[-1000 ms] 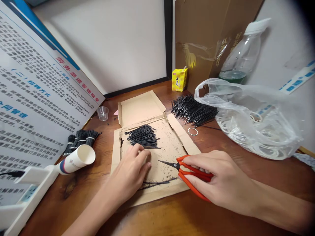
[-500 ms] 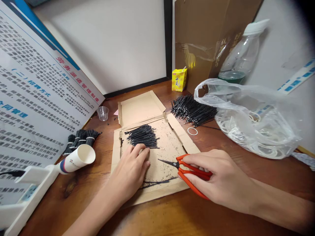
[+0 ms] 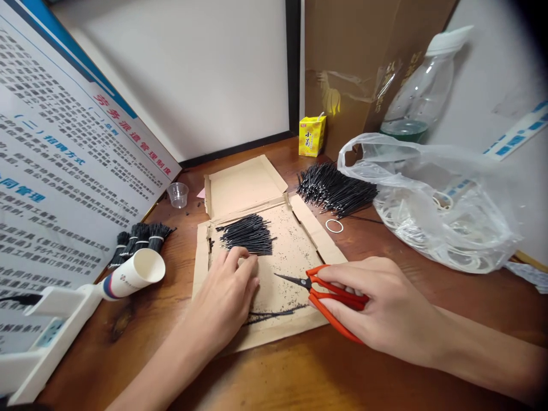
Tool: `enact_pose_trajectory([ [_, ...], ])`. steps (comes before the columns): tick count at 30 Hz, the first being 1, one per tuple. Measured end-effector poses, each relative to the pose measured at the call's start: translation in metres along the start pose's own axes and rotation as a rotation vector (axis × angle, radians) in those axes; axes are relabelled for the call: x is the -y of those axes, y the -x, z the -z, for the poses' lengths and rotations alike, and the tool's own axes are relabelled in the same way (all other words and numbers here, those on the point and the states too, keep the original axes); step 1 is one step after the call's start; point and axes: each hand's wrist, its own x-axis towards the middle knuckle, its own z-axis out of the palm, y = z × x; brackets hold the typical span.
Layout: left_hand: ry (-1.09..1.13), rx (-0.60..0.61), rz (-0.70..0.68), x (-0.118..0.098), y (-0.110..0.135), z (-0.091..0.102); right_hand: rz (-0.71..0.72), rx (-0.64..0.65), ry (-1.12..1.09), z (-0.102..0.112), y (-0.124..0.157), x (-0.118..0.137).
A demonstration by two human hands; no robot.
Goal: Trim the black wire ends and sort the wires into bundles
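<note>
My left hand (image 3: 226,297) lies palm down on a flattened cardboard sheet (image 3: 291,251), fingers together, their tips touching the near edge of a pile of short black sticks (image 3: 248,233). Whether it pinches any stick is hidden. My right hand (image 3: 381,308) grips orange-handled snips (image 3: 331,297), their dark blades pointing left and closed over the cardboard. A few loose black sticks (image 3: 274,314) lie on the cardboard between my hands.
A larger heap of black sticks (image 3: 334,188) lies at the back right beside a rubber band (image 3: 334,226) and a clear plastic bag (image 3: 436,205). Banded stick bundles (image 3: 141,240), a paper cup (image 3: 135,274), a small plastic cup (image 3: 178,195), a yellow carton (image 3: 312,136), a bottle (image 3: 422,91) and a printed board (image 3: 64,160) surround the work area.
My left hand has slid a little forward to the stick pile. The right hand with the snips has edged slightly up and left. The view has shifted a bit.
</note>
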Motion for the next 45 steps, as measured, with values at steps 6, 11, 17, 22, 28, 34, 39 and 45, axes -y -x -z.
enact_pose_trajectory([
  [6, 0.282, 0.324, -0.105, -0.018, 0.004, 0.011, -0.026, 0.031, -0.011, 0.001, 0.001, 0.001],
  [11, 0.298, 0.320, -0.081, -0.019, 0.007, -0.001, -0.016, 0.017, -0.025, -0.001, 0.000, 0.000],
  [17, 0.372, 0.165, 0.043, -0.016, 0.009, 0.003, -0.027, 0.013, -0.025, -0.001, 0.000, 0.000],
  [22, 0.489, -0.056, 0.001, -0.013, 0.006, 0.012, -0.024, 0.011, -0.024, 0.001, -0.002, 0.002],
  [28, 0.535, -0.102, -0.047, -0.016, 0.006, 0.012, -0.029, 0.046, -0.057, 0.002, -0.002, 0.004],
  [34, 0.533, -0.100, -0.046, -0.018, 0.007, 0.012, -0.041, 0.061, -0.075, 0.002, -0.002, 0.003],
  [39, 0.550, -0.098, -0.034, -0.018, 0.008, 0.010, -0.029, 0.070, -0.080, 0.001, -0.002, 0.003],
  [45, 0.546, -0.099, -0.027, -0.018, 0.008, 0.008, -0.022, 0.088, -0.083, 0.001, -0.002, 0.004],
])
